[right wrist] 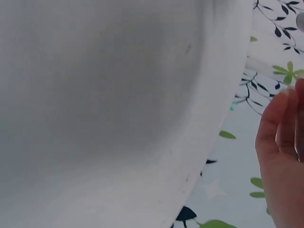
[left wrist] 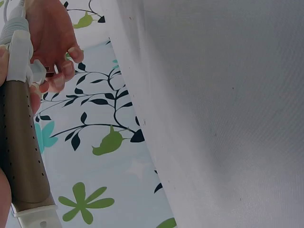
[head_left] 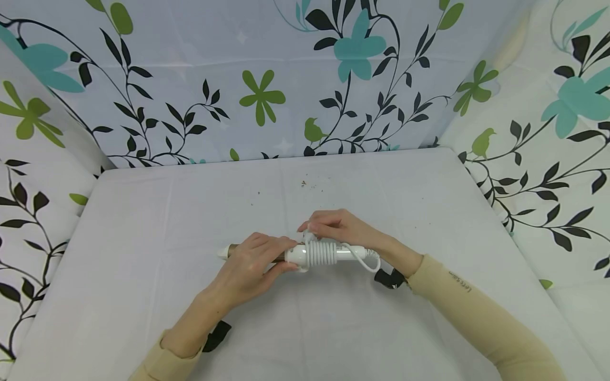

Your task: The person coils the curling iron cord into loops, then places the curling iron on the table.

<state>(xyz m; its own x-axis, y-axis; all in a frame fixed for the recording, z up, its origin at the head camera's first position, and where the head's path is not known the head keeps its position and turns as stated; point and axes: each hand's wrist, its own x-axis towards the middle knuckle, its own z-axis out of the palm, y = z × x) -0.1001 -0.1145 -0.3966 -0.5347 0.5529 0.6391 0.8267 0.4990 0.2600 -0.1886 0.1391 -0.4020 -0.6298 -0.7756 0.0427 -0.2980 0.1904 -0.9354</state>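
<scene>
A white curling iron (head_left: 296, 256) with a brown barrel (left wrist: 24, 142) lies crosswise between both hands. Small holes dot the barrel in the left wrist view. My left hand (head_left: 254, 262) grips the barrel, thumb on the near side and fingers over the far side. White cord (head_left: 321, 254) is wound in several tight turns round the handle, and a loose loop hangs at the handle's right end. Just beyond the coil, my right hand (head_left: 345, 226) pinches the white plug (head_left: 310, 234) at the cord's end. The right wrist view shows its curled fingers (right wrist: 273, 118), with the iron out of frame.
A white cloth covers the table (head_left: 190, 211). Small dark crumbs (head_left: 304, 183) are scattered toward its far edge. Patterned curtains (head_left: 190, 69) with leaves and flowers hang behind and at both sides. Black straps (head_left: 389, 278) hang at both wrists.
</scene>
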